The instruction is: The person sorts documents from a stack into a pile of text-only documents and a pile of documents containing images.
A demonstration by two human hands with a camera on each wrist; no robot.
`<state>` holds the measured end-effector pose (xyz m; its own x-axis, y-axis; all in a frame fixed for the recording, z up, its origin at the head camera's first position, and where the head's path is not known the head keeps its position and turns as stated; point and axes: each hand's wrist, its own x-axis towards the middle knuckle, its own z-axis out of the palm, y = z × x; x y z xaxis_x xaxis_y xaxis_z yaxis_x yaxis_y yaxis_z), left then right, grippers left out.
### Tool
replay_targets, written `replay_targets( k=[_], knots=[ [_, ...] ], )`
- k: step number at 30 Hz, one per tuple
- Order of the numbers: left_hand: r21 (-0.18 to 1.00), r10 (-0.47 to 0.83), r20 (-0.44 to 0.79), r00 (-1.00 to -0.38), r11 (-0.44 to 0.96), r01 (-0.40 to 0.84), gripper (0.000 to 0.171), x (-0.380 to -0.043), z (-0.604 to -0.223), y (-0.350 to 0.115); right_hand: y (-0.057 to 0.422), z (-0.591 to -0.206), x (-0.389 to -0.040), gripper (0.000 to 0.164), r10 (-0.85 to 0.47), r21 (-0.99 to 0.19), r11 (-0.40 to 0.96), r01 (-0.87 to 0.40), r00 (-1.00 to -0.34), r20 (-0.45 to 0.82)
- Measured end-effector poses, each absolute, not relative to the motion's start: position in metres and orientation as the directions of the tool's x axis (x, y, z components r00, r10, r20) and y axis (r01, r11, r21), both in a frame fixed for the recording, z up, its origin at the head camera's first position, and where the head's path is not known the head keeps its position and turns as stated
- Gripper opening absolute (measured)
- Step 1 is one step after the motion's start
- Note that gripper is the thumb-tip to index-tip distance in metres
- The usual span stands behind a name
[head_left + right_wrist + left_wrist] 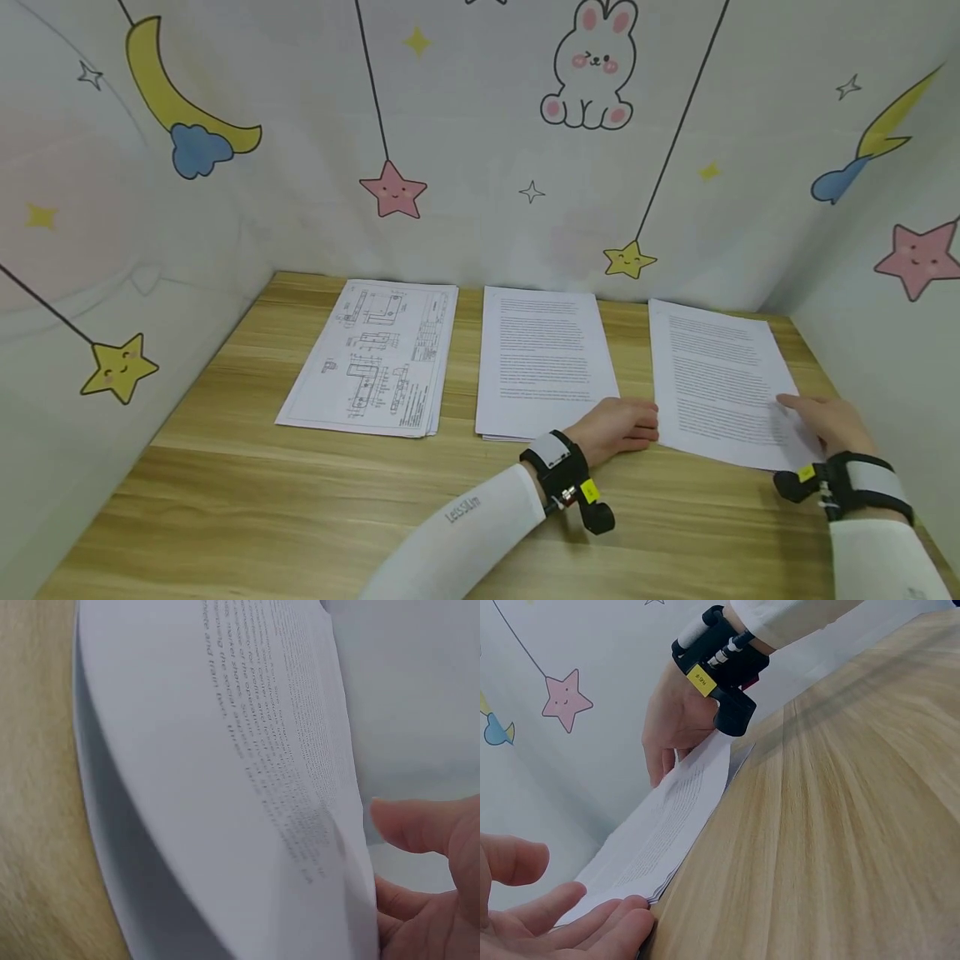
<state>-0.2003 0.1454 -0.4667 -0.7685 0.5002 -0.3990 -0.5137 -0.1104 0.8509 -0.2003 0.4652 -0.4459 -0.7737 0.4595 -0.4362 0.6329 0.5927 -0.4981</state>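
The right-hand stack of printed paper (720,379) lies between my two hands. My left hand (615,427) is at its left edge. In the left wrist view, the left fingertips (634,915) meet the edge of the sheets with the thumb raised apart. My right hand (832,421) is at the opposite edge, near the front corner. In the right wrist view, the right thumb (412,823) stands off the printed face, and the other fingers are partly hidden behind the paper's edge. The upper paper (157,750) bows up there, leaving a gap above what lies beneath.
A middle stack of text pages (543,350) lies just left of my left hand, its front corner by the wrist. Farther left lies a stack of technical drawings (375,358). The wooden table (285,500) backs onto a cartoon-printed white curtain (480,108), which also encloses both sides.
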Motion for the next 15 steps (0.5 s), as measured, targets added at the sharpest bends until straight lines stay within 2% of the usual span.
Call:
replay_targets(
  k=[2,6,11,15],
  knots=[
    [0.85,0.496,-0.4,-0.771,-0.115,-0.514,0.033,-0.2,-0.468,0.146,0.469,-0.448,-0.2,0.086,0.413,-0.505,0.625,0.595,-0.801,-0.432],
    [0.851,0.494,-0.397,-0.773,-0.116,-0.511,0.033,-0.2,-0.468,0.147,0.476,-0.455,-0.197,0.082,0.33,-0.548,0.662,0.512,-0.855,-0.399],
    [0.86,0.505,-0.383,-0.773,-0.11,-0.498,0.032,-0.201,-0.469,0.148,0.485,-0.458,-0.192,0.077,0.21,-0.681,0.573,0.456,-0.885,-0.416],
    [0.868,0.52,-0.365,-0.772,-0.11,-0.485,0.034,-0.201,-0.469,0.147,0.491,-0.456,-0.186,0.078,0.133,-0.737,0.506,0.448,-0.885,-0.446]
  ],
)
